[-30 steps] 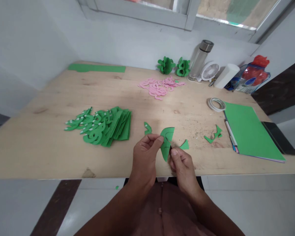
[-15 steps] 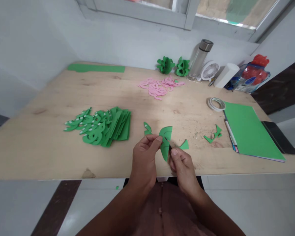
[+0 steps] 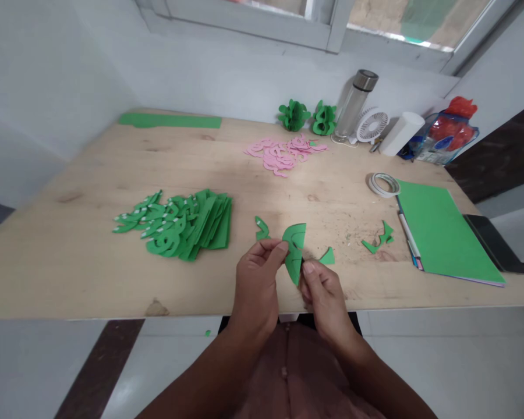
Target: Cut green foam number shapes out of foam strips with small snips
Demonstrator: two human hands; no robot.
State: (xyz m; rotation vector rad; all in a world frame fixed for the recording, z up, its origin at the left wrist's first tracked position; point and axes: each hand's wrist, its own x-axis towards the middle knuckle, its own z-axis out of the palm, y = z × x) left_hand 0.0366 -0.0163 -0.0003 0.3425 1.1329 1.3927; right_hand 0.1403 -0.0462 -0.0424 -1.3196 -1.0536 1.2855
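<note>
Near the table's front edge, my left hand (image 3: 259, 270) pinches a folded green paper piece (image 3: 294, 267) by its left side. Curved lines are drawn on the piece, and a cut runs into it from the right. Closed at the paper's right edge, my right hand (image 3: 323, 282) grips small dark scissors (image 3: 303, 263), mostly hidden by the fingers. A curled green cutout (image 3: 262, 227) lies just behind my left hand. Beside my right hand rests a triangular green scrap (image 3: 328, 256).
Left are heaped green cutouts and folded pieces (image 3: 213, 221); pink cutouts (image 3: 279, 156) lie behind. More scraps (image 3: 379, 238), tape rolls (image 3: 384, 184), green sheets (image 3: 449, 233), pens (image 3: 410, 238) and a phone (image 3: 495, 244) are right. A bottle (image 3: 356, 105) and fan (image 3: 372, 125) stand at the wall.
My right hand has shifted very slightly, and less of the scissors shows past the fingers. The green paper stays in my left hand, almost unmoved.
</note>
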